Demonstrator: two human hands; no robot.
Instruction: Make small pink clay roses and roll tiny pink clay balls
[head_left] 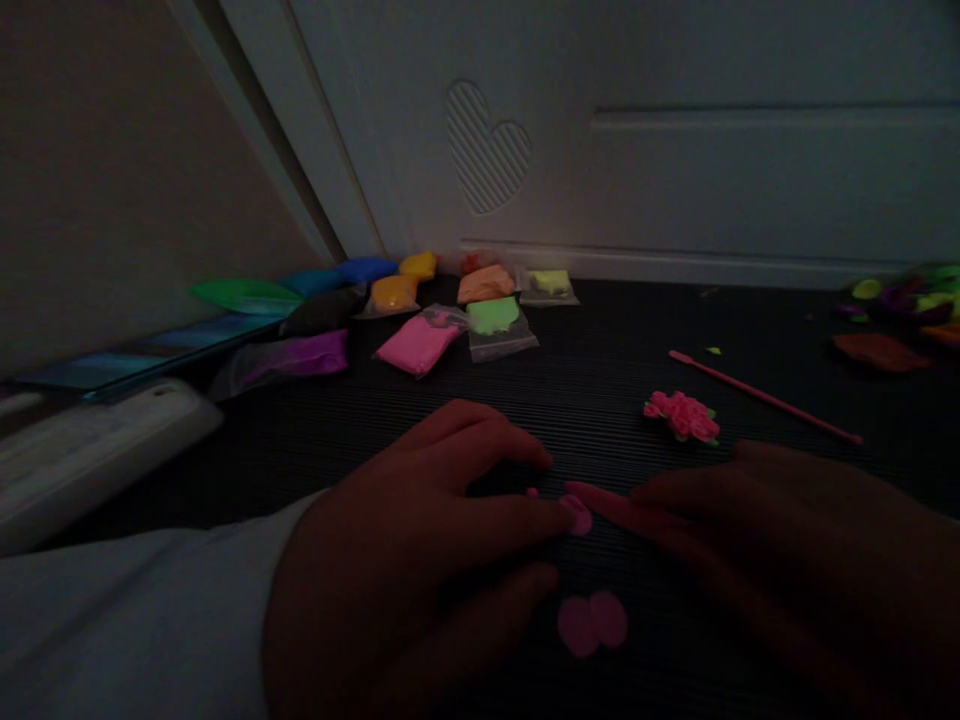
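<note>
My left hand (420, 540) reaches in from the left with its fingers apart. One fingertip touches a small pink clay disc (580, 516) on the dark tabletop. A tiny pink bit (532, 493) lies beside that finger. My right hand (810, 560) grips a pink clay modelling tool (607, 503), its flat tip close to the disc; the grip is partly lost in shadow. Nearer to me lie two flat pink clay discs (592, 624) that overlap at their edges. Beyond the right hand sits a cluster of pink clay roses (682, 415) with green leaves.
Bags of coloured clay, among them a pink bag (421, 342) and a green bag (499, 325), lie toward the back. A thin pink stick tool (765, 398) rests at right, near brown clay (879, 352). A white case (97, 450) stands at left; a white panel (675, 180) closes the back.
</note>
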